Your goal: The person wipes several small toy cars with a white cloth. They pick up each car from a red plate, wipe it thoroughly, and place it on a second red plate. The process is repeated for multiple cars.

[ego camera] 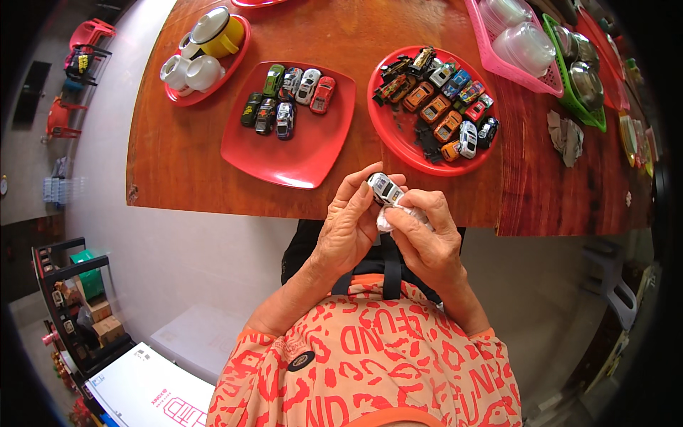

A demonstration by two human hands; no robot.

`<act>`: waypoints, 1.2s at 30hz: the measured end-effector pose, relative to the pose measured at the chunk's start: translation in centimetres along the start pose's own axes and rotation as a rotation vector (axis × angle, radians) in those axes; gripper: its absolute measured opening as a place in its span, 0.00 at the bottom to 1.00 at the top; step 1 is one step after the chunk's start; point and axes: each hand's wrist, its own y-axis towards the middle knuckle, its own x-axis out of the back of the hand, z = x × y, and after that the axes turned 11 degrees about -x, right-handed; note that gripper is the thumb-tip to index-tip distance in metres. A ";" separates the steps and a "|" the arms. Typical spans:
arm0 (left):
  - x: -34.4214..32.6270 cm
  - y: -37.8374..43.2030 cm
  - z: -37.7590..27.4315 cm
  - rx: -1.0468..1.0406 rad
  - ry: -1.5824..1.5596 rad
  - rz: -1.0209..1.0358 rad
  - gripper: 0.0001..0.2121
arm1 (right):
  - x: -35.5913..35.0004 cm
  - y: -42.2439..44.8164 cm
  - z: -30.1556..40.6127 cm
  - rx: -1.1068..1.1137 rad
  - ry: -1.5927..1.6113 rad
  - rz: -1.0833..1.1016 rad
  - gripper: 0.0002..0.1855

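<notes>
Near the table's front edge, my left hand [349, 219] grips a white toy car [385, 189] between thumb and fingers. My right hand [429, 229] pinches a wad of white cloth or tissue [408, 216] against the car's lower end. Beyond my left hand, a square red plate [288, 160] carries several toy cars [285, 120] in two rows, grouped towards its far side. To the right, a round red plate [387, 141] holds many more toy cars [435, 109], orange, white, blue and red, plus black and gold toy train pieces [395, 88].
An oval red tray [245, 42] bears white cups [203, 72] and a yellow lidded mug [219, 37]. Pink [544, 80] and green [597, 117] baskets hold clear containers and metal bowls. Crumpled paper [565, 139] lies at right on the wooden table [187, 181]. A white box [149, 389] stands lower left.
</notes>
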 end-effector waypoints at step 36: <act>0.5 0.2 0.1 -0.001 0.010 -0.134 0.13 | -1.4 -1.5 -1.5 -0.177 0.073 -0.074 0.18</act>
